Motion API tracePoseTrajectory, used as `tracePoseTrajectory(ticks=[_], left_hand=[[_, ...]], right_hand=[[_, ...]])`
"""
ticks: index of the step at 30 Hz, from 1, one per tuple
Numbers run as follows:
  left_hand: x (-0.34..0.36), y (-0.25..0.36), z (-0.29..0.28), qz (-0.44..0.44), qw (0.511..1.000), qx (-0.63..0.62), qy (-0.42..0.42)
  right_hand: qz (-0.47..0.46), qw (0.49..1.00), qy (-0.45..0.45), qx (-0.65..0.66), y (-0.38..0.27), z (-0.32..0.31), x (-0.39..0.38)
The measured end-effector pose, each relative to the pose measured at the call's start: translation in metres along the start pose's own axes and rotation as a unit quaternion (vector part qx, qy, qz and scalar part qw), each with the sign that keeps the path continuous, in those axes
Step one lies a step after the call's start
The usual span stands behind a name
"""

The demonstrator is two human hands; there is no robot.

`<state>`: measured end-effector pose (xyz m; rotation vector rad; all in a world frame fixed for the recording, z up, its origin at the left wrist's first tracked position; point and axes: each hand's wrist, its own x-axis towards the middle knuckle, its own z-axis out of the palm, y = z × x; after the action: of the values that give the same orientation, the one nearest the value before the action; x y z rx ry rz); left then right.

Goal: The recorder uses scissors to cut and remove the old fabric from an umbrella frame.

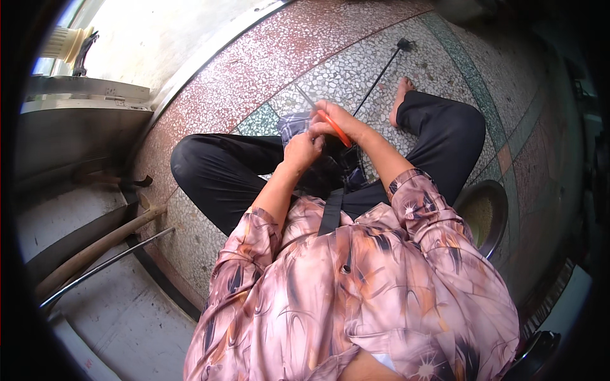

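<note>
Head view: at upper centre, my right hand (344, 120) gripped orange-handled scissors (332, 124), long axis toward upper left, above checked cloth (292, 124) held by my nearer left hand (303, 151).

The scissors (335, 129) in the right hand (348, 120) have orange handles and grey blades. At the left hand (303, 151), the cloth (292, 127) is checked, dark blue with pale lines. Behind both hands, the shirt (381, 279) is pink, streaked black and orange, with white starbursts. The trousers (451, 130) either side are plain black. Beyond the hands, the floor (343, 57) is speckled red, grey-white and green.
</note>
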<state>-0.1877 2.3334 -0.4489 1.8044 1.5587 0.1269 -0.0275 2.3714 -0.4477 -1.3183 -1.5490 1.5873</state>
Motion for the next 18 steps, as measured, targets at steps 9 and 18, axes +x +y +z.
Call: tracePoseTrajectory(ticks=[9,18], left_hand=[[0.018,-0.026,0.0,-0.058,0.997,-0.048,0.023],[0.027,-0.038,-0.007,-0.113,0.991,-0.062,-0.029]], right_hand=[[0.116,0.972,0.053,-0.199,-0.019,-0.047,-0.044],[0.185,0.923,-0.107,-0.319,-0.035,-0.012,-0.059]])
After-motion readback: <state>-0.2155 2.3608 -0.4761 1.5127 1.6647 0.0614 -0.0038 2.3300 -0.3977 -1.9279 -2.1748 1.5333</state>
